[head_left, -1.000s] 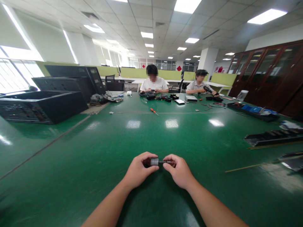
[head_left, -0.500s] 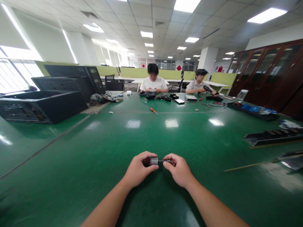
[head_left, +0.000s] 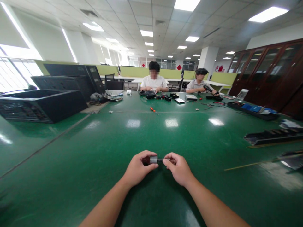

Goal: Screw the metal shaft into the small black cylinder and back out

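Observation:
My left hand (head_left: 136,168) is closed around a short grey metal cylinder (head_left: 153,159), thumb below and fingers above it. A thin dark shaft (head_left: 160,160) sticks out of the cylinder's right end. The shaft's far part is pinched between the thumb and fingers of my right hand (head_left: 180,170), which hide most of it. Both hands are held close together just above the green table (head_left: 151,135). What exactly the cylinder and shaft belong to is too small to make out.
An orange screwdriver (head_left: 153,110) lies further up the table. Black computer cases (head_left: 68,107) stand on the left. Two people sit across the table among tools and small parts. Dark trays (head_left: 253,112) and a black metal rail (head_left: 272,137) lie on the right.
My right fingertips have shifted slightly along the shaft, and a little less of it shows. My left hand has hardly moved. Across the table, one person's head and hands have moved slightly.

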